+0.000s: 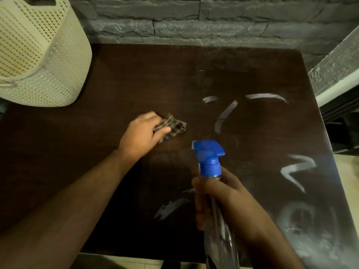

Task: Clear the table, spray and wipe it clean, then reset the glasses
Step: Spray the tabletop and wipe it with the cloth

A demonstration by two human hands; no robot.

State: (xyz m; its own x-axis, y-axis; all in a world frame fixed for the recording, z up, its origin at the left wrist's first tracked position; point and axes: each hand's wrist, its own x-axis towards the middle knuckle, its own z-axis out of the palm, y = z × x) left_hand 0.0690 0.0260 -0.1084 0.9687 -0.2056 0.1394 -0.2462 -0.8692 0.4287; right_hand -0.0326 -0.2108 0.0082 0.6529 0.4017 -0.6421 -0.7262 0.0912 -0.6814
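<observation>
Fingers (165,131) pinch cloth (174,126) mid-table (116,78) | right hand (223,200) grips bottle (210,162)

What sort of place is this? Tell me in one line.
Probably a home or small eatery: a dark wooden table set against a grey stone wall, a cream plastic basket on its corner, pale floor tiles below.

The left hand (142,133) pressed palm-down on the checked cloth (172,126), forearm outstretched; the right hand (221,202), nearer the body than the cloth, gripped the spray bottle (210,167) upright.
</observation>
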